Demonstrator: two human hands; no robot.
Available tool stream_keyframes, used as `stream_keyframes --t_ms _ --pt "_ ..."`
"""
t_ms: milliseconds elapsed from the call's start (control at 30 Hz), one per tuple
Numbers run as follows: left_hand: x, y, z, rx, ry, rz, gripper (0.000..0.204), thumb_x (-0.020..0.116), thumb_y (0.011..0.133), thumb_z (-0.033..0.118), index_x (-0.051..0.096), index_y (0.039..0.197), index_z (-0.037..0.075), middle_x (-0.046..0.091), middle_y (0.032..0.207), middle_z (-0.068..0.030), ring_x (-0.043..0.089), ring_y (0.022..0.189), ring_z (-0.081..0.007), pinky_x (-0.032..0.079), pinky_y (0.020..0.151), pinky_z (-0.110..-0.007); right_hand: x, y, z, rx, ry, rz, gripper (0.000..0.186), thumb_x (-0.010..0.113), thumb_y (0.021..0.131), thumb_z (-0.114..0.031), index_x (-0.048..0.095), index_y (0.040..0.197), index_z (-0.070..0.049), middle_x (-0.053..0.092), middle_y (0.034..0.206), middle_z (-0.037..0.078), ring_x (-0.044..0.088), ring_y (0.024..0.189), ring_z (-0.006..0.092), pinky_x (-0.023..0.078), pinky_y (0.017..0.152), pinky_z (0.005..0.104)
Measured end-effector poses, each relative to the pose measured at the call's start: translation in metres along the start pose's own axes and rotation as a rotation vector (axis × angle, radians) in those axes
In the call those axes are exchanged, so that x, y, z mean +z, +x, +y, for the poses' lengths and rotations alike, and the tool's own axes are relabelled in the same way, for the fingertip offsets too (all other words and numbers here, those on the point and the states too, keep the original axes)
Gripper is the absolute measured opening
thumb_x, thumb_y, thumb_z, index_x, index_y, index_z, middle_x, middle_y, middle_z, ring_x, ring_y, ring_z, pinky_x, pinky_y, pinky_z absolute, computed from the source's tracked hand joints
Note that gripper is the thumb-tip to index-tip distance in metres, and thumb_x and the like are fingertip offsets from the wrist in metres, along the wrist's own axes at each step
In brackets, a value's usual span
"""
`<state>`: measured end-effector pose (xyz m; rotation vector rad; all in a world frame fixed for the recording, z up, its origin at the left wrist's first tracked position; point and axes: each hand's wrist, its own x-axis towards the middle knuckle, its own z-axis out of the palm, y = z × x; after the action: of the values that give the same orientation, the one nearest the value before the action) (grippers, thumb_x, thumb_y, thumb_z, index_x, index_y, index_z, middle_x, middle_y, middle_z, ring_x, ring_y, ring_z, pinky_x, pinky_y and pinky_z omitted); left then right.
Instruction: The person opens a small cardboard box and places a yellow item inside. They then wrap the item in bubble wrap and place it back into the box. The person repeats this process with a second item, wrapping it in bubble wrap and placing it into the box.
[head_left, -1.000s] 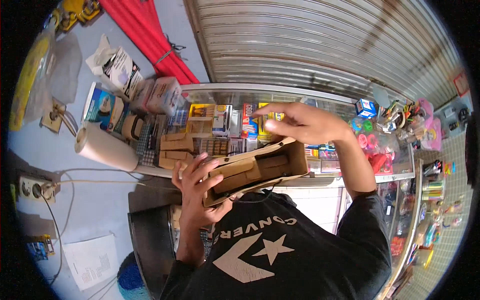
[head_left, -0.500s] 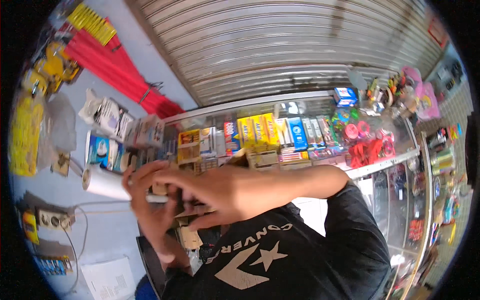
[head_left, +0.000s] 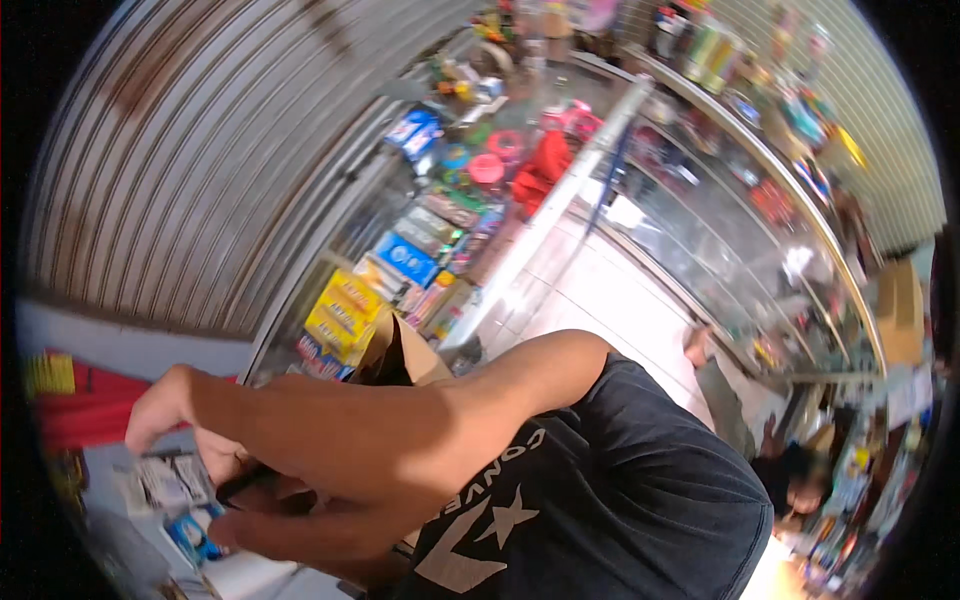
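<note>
My right forearm crosses from the dark sleeve toward the lower left, close to the camera. My right hand (head_left: 330,425) reaches left with its thumb stretched out apart from its fingers. A dark strip-like edge (head_left: 243,484) shows in the gap between them; what it is I cannot make out. My left hand (head_left: 165,405) appears as a bent shape past the right one, mostly covered by it, and its fingers are hidden. An open brown cardboard box (head_left: 422,352) stands just beyond my right forearm, its flaps up.
A glass display counter holds yellow boxes (head_left: 345,312), a blue box (head_left: 408,258) and red cloth items (head_left: 545,172). Another glass case (head_left: 720,215) stands at the right. Corrugated metal shutter (head_left: 200,170) fills the upper left. Another person (head_left: 800,490) is at the lower right.
The view has swung to the right, bringing the tiled floor, the second glass case and another person into sight. My right hand now covers more of my left hand.
</note>
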<state>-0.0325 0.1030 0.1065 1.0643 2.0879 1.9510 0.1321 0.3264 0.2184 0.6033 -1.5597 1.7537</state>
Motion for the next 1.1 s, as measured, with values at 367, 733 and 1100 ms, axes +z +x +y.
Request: stream_keyframes --t_ms 367,733,1100 --pt "0.149 -0.066 -0.081 -0.296 -0.316 -0.734 0.077 0.085 0.083 0.04 0.051 0.138 -0.002 0.06 0.133 -0.0194 0.055 0.128 -0.0315 0.043 0.109 -0.045 0.021 -0.114 -0.074 0.193 -0.502 0.372 0.038 0.074 0.097 -0.017 0.057 0.129 -0.005 0.053 0.075 0.006 0.058 0.065 0.0168 0.044 0.061 0.0328" --pt "0.234 -0.14 -0.083 -0.419 -0.39 -1.334 0.08 0.086 0.081 0.037 0.048 0.14 -0.002 0.058 0.134 -0.0202 0.053 0.129 -0.033 0.043 0.109 -0.046 0.033 -0.231 -0.08 0.436 -0.362 0.935 0.026 0.068 0.102 -0.01 0.065 0.125 0.001 0.041 0.074 -0.007 0.034 0.065 0.0021 0.028 0.061 0.0217" --pt "0.307 -0.149 -0.08 -0.496 -0.256 -1.264 0.083 0.087 0.08 0.033 0.045 0.141 -0.003 0.055 0.136 -0.0209 0.051 0.131 -0.0345 0.043 0.11 -0.047 -0.06 -0.251 -0.157 0.35 -0.378 0.647 0.025 0.067 0.103 -0.012 0.064 0.126 -0.003 0.036 0.069 -0.009 0.032 0.061 0.0008 0.025 0.056 0.0228"
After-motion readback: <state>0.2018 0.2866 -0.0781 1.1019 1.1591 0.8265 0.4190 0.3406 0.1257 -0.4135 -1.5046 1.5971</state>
